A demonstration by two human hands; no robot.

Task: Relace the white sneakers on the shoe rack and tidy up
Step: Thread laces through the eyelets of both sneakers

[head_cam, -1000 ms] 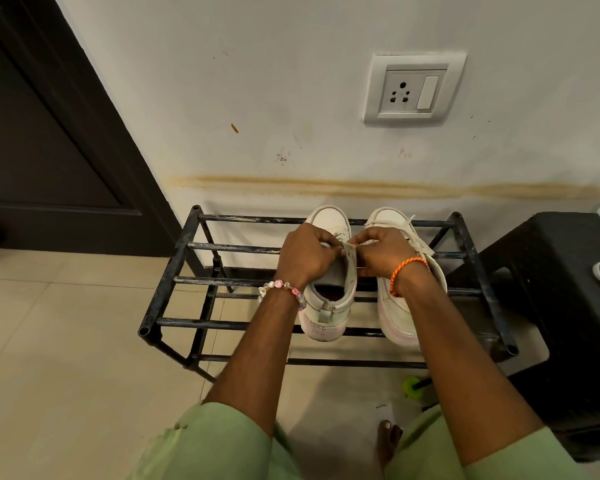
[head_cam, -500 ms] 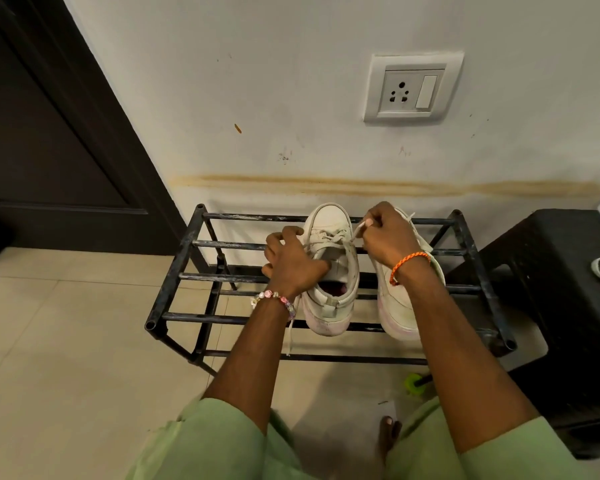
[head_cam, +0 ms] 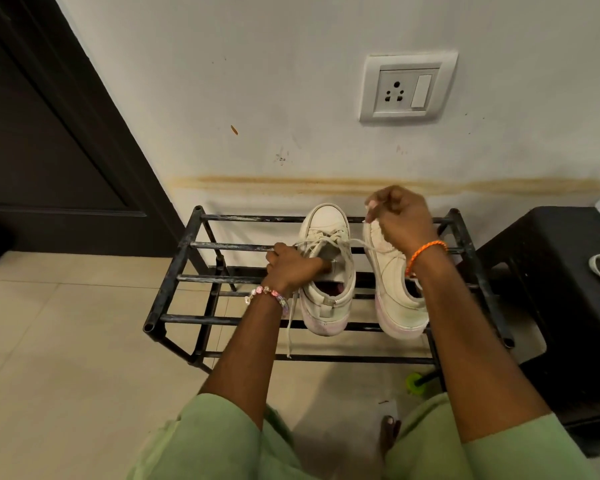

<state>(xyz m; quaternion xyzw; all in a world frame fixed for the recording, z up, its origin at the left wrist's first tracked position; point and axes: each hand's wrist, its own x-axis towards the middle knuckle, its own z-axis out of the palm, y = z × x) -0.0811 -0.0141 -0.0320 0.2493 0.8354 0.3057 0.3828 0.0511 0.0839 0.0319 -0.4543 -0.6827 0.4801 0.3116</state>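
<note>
Two white sneakers stand side by side, toes to the wall, on the black metal shoe rack (head_cam: 174, 278). My left hand (head_cam: 291, 266) grips the left sneaker (head_cam: 328, 271) at its opening, fingers inside beside the tongue. My right hand (head_cam: 400, 218) is raised above the right sneaker (head_cam: 392, 289) and pinches one end of the white lace (head_cam: 357, 243), pulled taut from the left sneaker's eyelets. The lace's other end (head_cam: 290, 327) dangles down past the rack's front bar.
The rack stands against a white wall with a power socket (head_cam: 407, 86) above it. A dark door (head_cam: 42, 133) is at the left. A black stool (head_cam: 561, 289) carrying a white strap stands at the right. A green object (head_cam: 414, 383) lies on the tiled floor under the rack.
My right hand has risen up and to the right, drawing the lace out taut. My left hand has shifted from the laces to grip the left sneaker's opening.
</note>
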